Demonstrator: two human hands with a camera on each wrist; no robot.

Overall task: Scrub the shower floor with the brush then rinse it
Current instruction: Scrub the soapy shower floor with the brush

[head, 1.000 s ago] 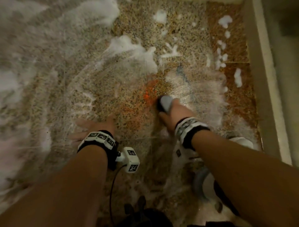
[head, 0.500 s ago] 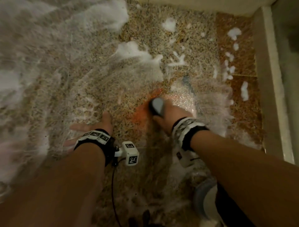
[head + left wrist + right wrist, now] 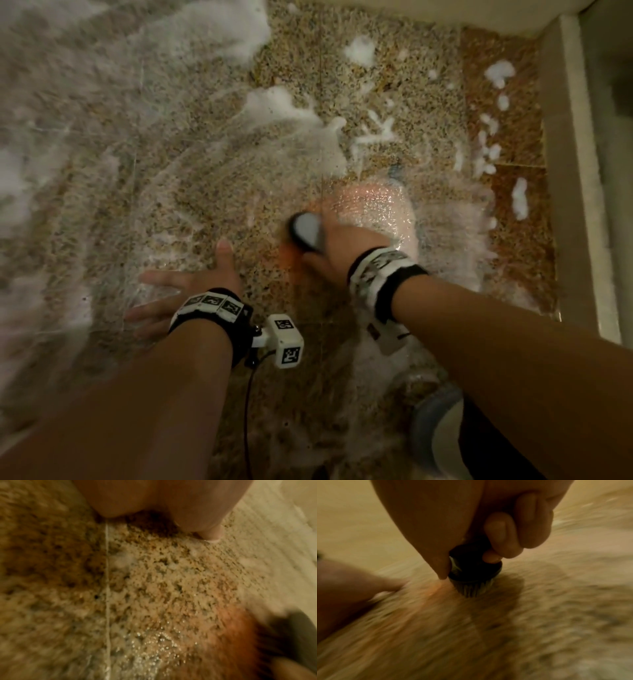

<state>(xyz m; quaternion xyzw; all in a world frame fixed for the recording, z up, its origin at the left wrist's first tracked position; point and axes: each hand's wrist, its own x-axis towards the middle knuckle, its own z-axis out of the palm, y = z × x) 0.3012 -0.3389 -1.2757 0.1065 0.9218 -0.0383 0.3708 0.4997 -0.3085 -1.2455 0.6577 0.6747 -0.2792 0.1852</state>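
Observation:
The speckled tan shower floor [image 3: 212, 164] is wet and streaked with white foam [image 3: 291, 109]. My right hand [image 3: 329, 246] grips a dark scrub brush [image 3: 306, 231] with a grey top, and its bristles [image 3: 471, 588] press on the floor beside an orange glow [image 3: 287, 260]. In the right wrist view the fingers [image 3: 505, 536] curl round the brush [image 3: 474, 566]. My left hand [image 3: 185, 287] lies flat on the wet floor left of the brush, fingers spread. The left wrist view shows its thumb [image 3: 211, 534] on the tile and the blurred brush [image 3: 295, 635] at lower right.
A raised pale curb [image 3: 575, 178] runs along the right side, with darker orange tiles [image 3: 507, 113] next to it. A grey-and-white round object [image 3: 435, 431] sits by my right forearm. Thick foam [image 3: 20, 171] covers the left of the floor. A grout line [image 3: 107, 601] crosses the tile.
My right hand has dragged the brush left and toward me, close to the left hand's thumb. The left hand has stayed flat on the floor.

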